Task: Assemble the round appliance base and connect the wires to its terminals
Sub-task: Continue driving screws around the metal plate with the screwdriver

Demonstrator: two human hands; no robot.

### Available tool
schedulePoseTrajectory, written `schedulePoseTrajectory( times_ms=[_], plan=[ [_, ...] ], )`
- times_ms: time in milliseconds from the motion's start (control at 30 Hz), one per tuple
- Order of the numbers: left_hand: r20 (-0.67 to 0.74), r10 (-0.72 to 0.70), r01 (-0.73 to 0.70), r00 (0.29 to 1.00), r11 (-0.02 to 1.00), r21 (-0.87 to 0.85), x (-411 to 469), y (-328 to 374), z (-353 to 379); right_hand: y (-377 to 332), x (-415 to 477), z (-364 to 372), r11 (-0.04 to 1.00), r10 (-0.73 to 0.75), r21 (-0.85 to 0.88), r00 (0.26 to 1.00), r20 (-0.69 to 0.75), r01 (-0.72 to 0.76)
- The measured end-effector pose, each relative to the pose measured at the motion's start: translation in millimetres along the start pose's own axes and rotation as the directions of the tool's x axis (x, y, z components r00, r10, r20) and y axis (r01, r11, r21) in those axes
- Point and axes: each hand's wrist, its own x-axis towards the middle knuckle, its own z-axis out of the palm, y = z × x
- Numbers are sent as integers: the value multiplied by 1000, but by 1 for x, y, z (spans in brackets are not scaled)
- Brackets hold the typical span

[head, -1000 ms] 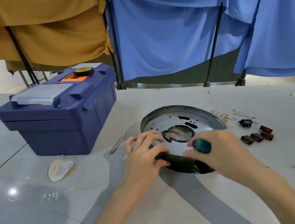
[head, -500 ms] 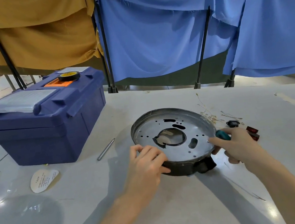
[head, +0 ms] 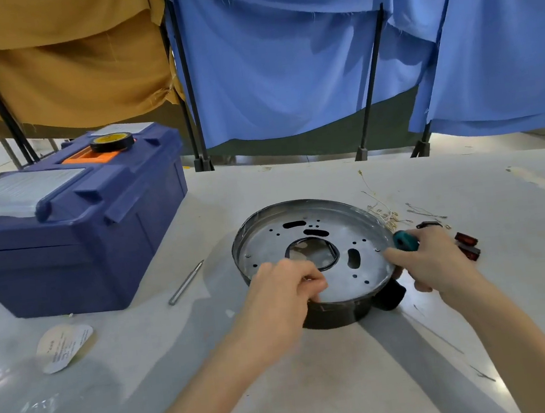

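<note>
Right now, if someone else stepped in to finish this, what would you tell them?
Left hand: grips the near rim of the round base.
Right hand: holds a teal-handled tool at the base's right edge.
Done: metal plate sits in the black housing.
Left: wires lie loose on the table beyond the base, none connected; red switches lie at the right.

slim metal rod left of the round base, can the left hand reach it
Probably yes: the slim metal rod lies on open table, nothing between it and the left hand on the round metal base.
</note>
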Motion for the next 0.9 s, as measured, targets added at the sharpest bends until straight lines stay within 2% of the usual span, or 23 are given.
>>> schedulePoseTrajectory(
  times_ms=[67,100,167,233,333,367,400,500,567,733,833,900],
  plan=[
    [27,-21,21,999,1000,13,12,-2,-8,0,3,3,999,-20,36,999,-30,21],
    [-13,-42,42,999,999,1,17,-6,-13,1,4,3,998,-27,54,999,-48,29],
    [-194,-98,98,976,995,-7,22,-20,-23,4,6,4,996,-33,75,996,-85,39],
    [-393,-150,171,907,985,20,19,-37,-29,6,7,5,996,-39,78,992,-116,49],
    [-563,-185,245,805,969,32,3,-60,-25,8,8,6,994,-38,97,991,-126,51],
    [-556,-200,258,807,966,27,-3,-65,-23,8,8,7,994,-36,99,991,-127,49],
    [-494,-235,278,837,961,13,-8,-71,-22,8,7,7,994,-31,100,991,-131,44],
    [-129,-345,333,930,937,-109,-23,-78,-16,7,6,9,994,-13,107,988,-153,29],
    [24,-312,313,950,945,-96,-29,-77,-13,7,5,11,993,3,120,986,-164,17],
    [83,-223,217,971,974,70,-31,-75,-10,9,3,10,991,2,133,989,-150,18],
    [101,-229,216,968,968,131,-33,-73,-7,10,3,7,988,7,152,990,-140,15],
    [84,-232,222,969,967,122,-34,-67,-9,10,1,4,988,-19,146,981,-191,48]
  ],
)
